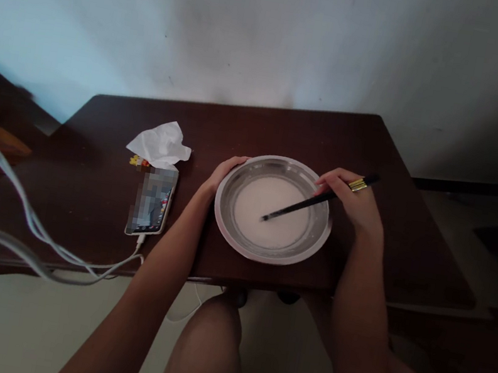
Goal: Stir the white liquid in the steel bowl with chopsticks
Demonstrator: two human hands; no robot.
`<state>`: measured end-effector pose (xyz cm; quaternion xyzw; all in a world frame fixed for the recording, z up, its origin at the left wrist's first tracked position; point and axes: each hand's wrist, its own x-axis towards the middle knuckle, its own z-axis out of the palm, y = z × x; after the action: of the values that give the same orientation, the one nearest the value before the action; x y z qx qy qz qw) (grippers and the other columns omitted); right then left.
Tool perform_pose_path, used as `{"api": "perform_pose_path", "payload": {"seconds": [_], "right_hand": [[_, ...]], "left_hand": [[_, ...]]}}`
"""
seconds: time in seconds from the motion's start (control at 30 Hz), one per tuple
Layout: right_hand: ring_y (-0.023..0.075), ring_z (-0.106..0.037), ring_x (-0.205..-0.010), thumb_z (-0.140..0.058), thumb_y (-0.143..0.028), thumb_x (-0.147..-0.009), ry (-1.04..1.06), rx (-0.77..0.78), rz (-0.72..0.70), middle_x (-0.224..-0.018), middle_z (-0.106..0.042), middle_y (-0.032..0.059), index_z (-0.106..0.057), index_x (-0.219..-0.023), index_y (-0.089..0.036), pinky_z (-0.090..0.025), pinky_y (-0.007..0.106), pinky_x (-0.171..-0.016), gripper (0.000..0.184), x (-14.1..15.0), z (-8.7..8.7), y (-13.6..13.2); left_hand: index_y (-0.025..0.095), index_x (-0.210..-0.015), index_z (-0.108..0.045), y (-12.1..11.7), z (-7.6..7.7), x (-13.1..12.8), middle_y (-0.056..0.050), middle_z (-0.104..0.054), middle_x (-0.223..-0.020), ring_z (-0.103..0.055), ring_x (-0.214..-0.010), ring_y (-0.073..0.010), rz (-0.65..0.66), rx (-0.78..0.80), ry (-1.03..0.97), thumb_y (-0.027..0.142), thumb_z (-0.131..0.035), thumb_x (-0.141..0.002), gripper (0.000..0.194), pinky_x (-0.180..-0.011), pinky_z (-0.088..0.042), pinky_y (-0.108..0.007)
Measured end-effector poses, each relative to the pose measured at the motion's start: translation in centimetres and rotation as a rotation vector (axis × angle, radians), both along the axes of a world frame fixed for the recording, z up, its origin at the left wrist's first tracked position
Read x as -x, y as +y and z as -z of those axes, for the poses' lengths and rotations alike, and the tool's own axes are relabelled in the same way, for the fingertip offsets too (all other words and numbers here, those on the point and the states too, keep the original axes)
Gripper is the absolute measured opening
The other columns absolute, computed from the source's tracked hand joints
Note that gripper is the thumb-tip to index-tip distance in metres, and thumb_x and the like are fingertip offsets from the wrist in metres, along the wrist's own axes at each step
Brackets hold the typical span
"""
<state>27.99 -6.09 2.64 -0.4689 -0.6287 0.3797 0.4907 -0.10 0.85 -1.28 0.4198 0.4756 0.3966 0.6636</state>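
Note:
A round metal bowl (pixel 240 239) holding white food sits on the dark wooden table (pixel 88 179) in front of me. My left hand (pixel 222 172) curls around the bowl's left rim. My right hand (pixel 351 200) is closed on a pair of black chopsticks (pixel 308 204) with gold bands near the top. Their tips rest in the white food at the bowl's middle.
A phone (pixel 153 202) lies left of the bowl with a white cable (pixel 33 220) plugged in and trailing off the table's front edge. A crumpled white tissue (pixel 160 145) sits behind it. A pale wall stands behind the table. My bare knees are below the table edge.

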Motion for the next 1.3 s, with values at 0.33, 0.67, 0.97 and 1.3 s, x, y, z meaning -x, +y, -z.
{"api": "perform_pose_path", "payload": {"seconds": [0.33, 0.67, 0.97, 1.3], "right_hand": [[0.0127, -0.063, -0.063, -0.059, -0.034, -0.086, 0.006, -0.017, 0.003, -0.063, -0.068, -0.0008, -0.071, -0.074, -0.021, -0.049, 0.027, -0.067, 0.021, -0.11, 0.11, -0.01], [0.0129, -0.063, -0.064, -0.058, -0.032, -0.086, -0.003, -0.084, 0.09, -0.062, -0.067, -0.0014, -0.07, -0.072, -0.022, -0.05, 0.028, -0.067, 0.021, -0.16, 0.09, -0.07], [0.0133, -0.063, -0.065, -0.058, -0.032, -0.086, 0.009, -0.081, 0.076, -0.063, -0.067, -0.0011, -0.07, -0.073, -0.022, -0.051, 0.028, -0.067, 0.02, -0.05, -0.02, -0.03], [0.0129, -0.061, -0.061, -0.057, -0.034, -0.086, 0.029, -0.062, 0.095, -0.06, -0.066, -0.0014, -0.068, -0.07, -0.022, -0.05, 0.028, -0.065, 0.023, -0.05, 0.13, 0.02]], "left_hand": [[0.016, -0.099, -0.071, -0.02, 0.19, 0.08, -0.003, -0.074, -0.088, -0.065, -0.092, -0.0207, 0.026, -0.032, 0.014, 0.035, -0.051, -0.081, 0.033, -0.088, -0.049, -0.031], [0.014, -0.099, -0.071, -0.14, 0.03, -0.02, -0.004, -0.074, -0.089, -0.065, -0.093, -0.021, 0.022, -0.021, -0.008, 0.033, -0.051, -0.081, 0.033, -0.088, -0.05, -0.03], [0.015, -0.096, -0.071, 0.02, 0.16, -0.05, -0.004, -0.074, -0.088, -0.065, -0.095, -0.0218, 0.004, -0.003, -0.001, 0.034, -0.052, -0.08, 0.031, -0.087, -0.05, -0.031], [0.018, -0.092, -0.073, -0.07, 0.03, -0.08, -0.003, -0.074, -0.087, -0.064, -0.096, -0.0218, -0.005, 0.008, -0.009, 0.032, -0.052, -0.081, 0.028, -0.089, -0.049, -0.031]]}}
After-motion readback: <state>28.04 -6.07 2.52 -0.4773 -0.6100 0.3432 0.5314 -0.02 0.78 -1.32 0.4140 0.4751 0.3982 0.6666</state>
